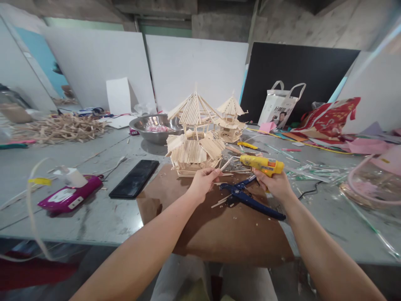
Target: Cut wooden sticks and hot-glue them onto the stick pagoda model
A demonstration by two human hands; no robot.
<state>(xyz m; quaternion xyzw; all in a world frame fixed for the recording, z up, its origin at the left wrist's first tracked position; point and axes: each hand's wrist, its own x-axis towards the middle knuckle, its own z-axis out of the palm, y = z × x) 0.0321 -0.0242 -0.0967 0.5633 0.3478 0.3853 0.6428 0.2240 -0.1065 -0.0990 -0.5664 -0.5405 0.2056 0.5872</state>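
Between the fingers of my left hand is a short wooden stick, pinched and tilted up to the right. My right hand is closed around the handle of a yellow hot glue gun, whose nozzle points left near the stick's upper end. Just beyond my left hand stands a pagoda model built of wooden sticks, with a pointed upper roof and a wider lower one. A pair of blue-handled cutting pliers lies below both hands on a brown board, among loose stick pieces.
A smaller stick pagoda and a metal bowl stand behind. Left are a black phone, a purple power strip and a stick pile. A yellow-handled knife, paper bag and pink-rimmed clear container are right.
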